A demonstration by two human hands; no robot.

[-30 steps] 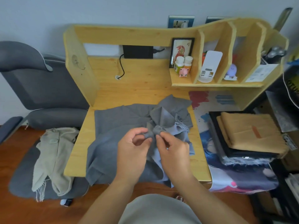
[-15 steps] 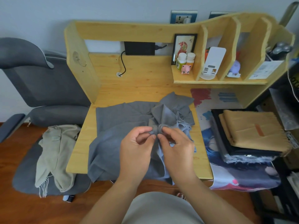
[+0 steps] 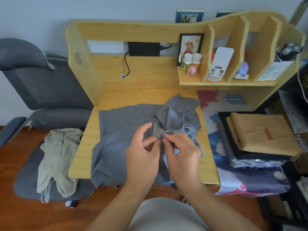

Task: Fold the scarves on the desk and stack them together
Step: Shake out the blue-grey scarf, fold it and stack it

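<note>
Hands [image 3: 165, 152] nearer, grey scarf [image 3: 120, 130] (crosswise) bunched.

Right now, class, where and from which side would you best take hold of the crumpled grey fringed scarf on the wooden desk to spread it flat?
Probably the bunched corner of the crumpled grey fringed scarf, from the near side: the left hand and right hand already pinch there, and its flat part lies left.

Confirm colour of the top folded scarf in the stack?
Tan folded scarf, orange label; head view.
</note>
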